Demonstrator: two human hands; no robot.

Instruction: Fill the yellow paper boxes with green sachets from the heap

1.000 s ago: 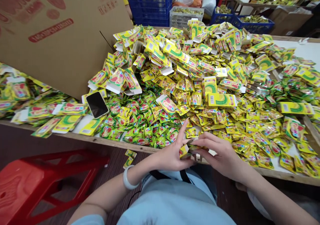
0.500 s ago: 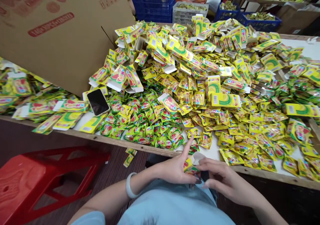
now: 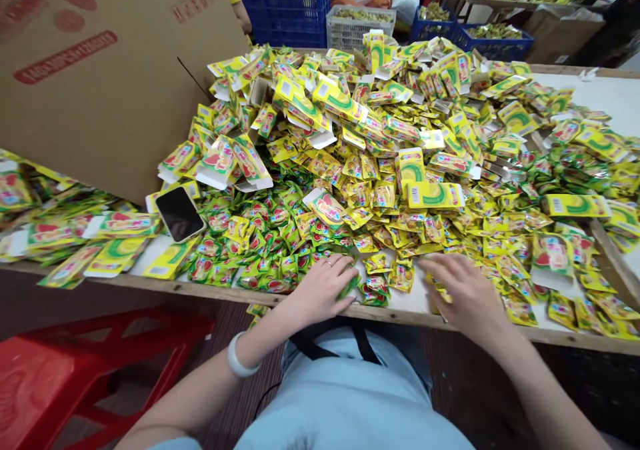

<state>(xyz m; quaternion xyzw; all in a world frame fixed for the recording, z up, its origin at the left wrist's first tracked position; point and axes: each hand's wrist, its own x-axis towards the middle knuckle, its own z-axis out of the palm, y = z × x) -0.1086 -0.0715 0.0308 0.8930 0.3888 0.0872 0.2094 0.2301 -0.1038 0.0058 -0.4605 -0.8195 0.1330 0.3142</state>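
Note:
My left hand [image 3: 320, 289] rests on the green sachets [image 3: 260, 237] at the table's front edge. Its fingers curl together over a green sachet [image 3: 351, 285]. It wears a ring, and a white bangle sits on the wrist. My right hand [image 3: 463, 290] lies on the yellow sachets [image 3: 500, 250] a little to the right. Its fingers are stretched out and apart, with a yellow sachet [image 3: 439, 295] under the palm. Flat and folded yellow cartons [image 3: 435, 195] are heaped behind the sachets.
A black phone [image 3: 179, 213] lies at the left of the wooden table [image 3: 210, 290]. A big cardboard sheet [image 3: 100, 70] leans behind it. A red plastic stool [image 3: 75, 370] stands lower left. Blue crates [image 3: 295, 3] and a grey basket [image 3: 357, 27] stand beyond.
Both hands held a small yellow carton near my lap. They have since parted and moved forward onto the sachets, and the carton is no longer in them.

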